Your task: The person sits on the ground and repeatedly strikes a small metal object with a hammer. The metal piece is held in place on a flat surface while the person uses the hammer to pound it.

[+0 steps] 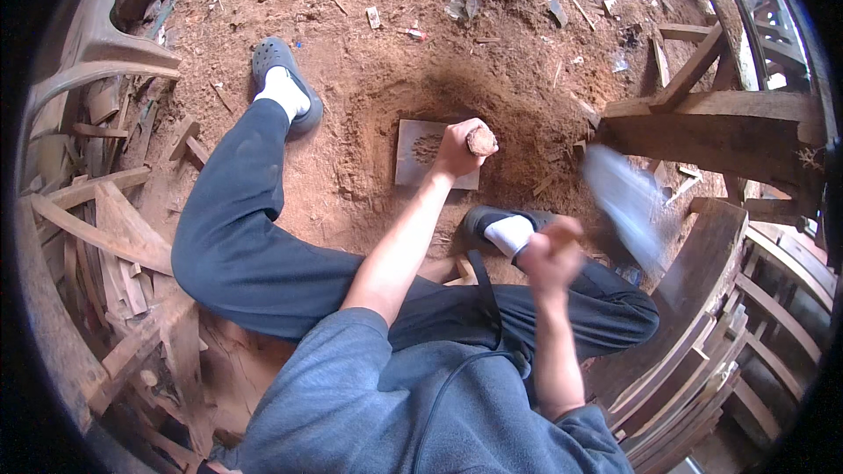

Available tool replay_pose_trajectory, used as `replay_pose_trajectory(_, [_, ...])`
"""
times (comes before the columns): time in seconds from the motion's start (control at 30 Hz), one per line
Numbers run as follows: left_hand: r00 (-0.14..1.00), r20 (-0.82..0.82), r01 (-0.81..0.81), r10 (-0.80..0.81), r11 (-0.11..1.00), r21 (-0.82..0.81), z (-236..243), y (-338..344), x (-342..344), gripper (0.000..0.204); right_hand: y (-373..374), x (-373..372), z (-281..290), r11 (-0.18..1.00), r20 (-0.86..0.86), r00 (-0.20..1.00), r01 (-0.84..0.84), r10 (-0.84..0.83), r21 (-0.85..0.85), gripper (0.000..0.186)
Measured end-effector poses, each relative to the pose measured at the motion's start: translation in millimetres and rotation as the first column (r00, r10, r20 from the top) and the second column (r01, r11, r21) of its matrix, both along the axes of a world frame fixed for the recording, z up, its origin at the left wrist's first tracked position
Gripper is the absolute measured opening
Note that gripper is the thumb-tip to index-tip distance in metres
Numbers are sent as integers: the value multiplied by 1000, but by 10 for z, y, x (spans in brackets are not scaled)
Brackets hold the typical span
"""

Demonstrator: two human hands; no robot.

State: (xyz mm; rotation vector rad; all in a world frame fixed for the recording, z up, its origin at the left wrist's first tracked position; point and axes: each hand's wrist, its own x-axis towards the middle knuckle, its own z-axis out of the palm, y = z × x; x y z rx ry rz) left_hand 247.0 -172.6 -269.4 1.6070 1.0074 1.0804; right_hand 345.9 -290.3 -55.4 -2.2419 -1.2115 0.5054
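Observation:
My left hand is closed round a thick wooden handle, whose rough round end faces up. It stands over a flat greyish square board lying on the dirt. A dark, rough, cut-looking patch shows on the board beside my hand; the handle's lower end is hidden under my fist. Smeared by motion, my right hand is raised above my right thigh with its fingers curled in. Next to it is a pale blue-grey, blade-like blur, and whether it joins the hand cannot be made out.
Wood scraps and curved pieces pile up at left, near a brown plastic chair. Heavy timber beams and stacked slats line the right. Chips and litter dot the reddish ground. My clogs flank the board.

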Motion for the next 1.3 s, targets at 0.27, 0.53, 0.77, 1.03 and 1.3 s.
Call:
replay_pose_trajectory(0.27, [999, 0, -48, 48, 999, 13, 67, -30, -42, 25, -122, 300, -272, 940, -531, 824, 4, -195, -340, 8])
replay_pose_trajectory(0.53, [994, 61, 90, -90, 996, -1, 465, -24, -186, 45, -479, 468, -61, 907, -643, 653, 179, -400, -382, 11])
replay_pose_trajectory(0.77, [992, -76, 108, -99, 984, 140, 389, -223, 13, 26, -743, 715, -271, 868, -711, 500, 242, -494, -433, 10])
replay_pose_trajectory(1.03, [993, -67, 110, -95, 950, 291, 261, -333, 280, 19, -726, 759, -267, 885, -740, 485, 249, -466, -394, 9])
replay_pose_trajectory(1.3, [998, -18, 57, -54, 957, 286, 208, -361, 135, 18, -635, 756, -294, 888, -725, 521, 179, -450, -423, 8])
